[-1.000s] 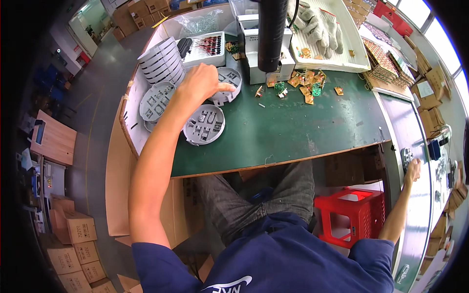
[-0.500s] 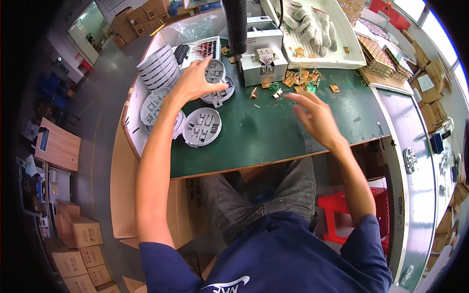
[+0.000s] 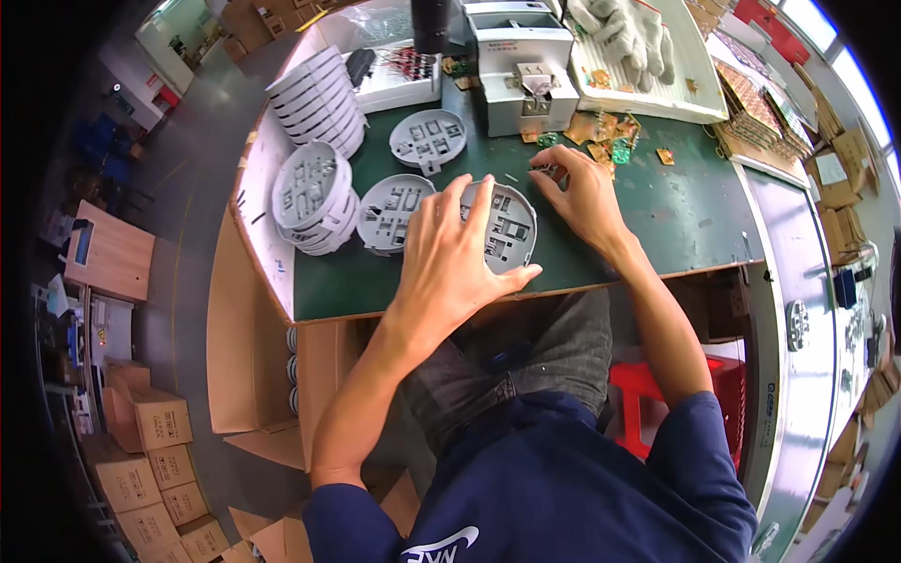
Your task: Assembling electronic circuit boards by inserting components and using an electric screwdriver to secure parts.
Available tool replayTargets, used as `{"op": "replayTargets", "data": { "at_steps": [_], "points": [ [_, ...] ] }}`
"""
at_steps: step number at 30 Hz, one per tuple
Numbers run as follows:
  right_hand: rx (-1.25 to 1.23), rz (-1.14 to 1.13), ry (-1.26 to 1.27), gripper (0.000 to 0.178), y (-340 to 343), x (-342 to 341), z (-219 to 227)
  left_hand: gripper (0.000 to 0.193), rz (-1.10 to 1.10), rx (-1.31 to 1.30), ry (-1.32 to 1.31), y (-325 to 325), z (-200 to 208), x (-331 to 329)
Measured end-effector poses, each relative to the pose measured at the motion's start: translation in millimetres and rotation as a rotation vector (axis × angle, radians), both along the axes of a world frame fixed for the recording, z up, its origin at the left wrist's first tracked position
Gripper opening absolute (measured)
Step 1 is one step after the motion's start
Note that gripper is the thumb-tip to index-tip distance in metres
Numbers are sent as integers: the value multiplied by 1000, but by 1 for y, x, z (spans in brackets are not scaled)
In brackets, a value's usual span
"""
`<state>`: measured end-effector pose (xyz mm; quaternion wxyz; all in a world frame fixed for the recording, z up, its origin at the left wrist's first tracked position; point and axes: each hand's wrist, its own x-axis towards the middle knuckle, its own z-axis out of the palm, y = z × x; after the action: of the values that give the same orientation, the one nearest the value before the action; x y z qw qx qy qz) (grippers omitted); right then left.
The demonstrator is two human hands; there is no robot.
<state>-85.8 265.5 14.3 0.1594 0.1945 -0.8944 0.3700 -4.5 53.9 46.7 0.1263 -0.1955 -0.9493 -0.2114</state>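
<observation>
Near the front edge of the green tabletop, my left hand spans a round grey plastic housing, fingers on its far rim and thumb at its near right side. Small compartments and slots cover the housing's inner face. My right hand is just to the right, its thumb and forefinger closed on a small circuit board, mostly covered by the fingertips. Two more round housings lie to the left: one housing beside my left hand, another housing farther back.
At the left stand a tall stack of grey housings and a shorter stack. A grey-white machine stands at the back, with loose circuit boards at its right. Behind them a white tray holds work gloves.
My left hand has brought a housing from the back left to the front middle. My right hand has moved slightly left and closed on a small board from the tabletop. The view has shifted.
</observation>
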Motion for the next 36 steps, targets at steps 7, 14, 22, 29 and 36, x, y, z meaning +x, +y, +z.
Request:
{"op": "replayTargets", "data": {
  "at_steps": [7,14,22,29,36],
  "points": [
    [152,-52,222,15,38,24,-12,105,48,-147,-69,13,-9,-7],
    [117,-27,196,15,39,32,-12,107,-258,-39,-258,-7,-1,-30],
    [195,-68,213,29,43,32,-11,88,-411,1301,-671,-21,-18,-6],
    [162,-148,218,33,39,38,-11,91,-671,1995,-946,-23,-33,-5],
    [-16,-195,73,33,40,41,-13,93,-540,1842,-835,-22,-35,-6]
  ]
}}
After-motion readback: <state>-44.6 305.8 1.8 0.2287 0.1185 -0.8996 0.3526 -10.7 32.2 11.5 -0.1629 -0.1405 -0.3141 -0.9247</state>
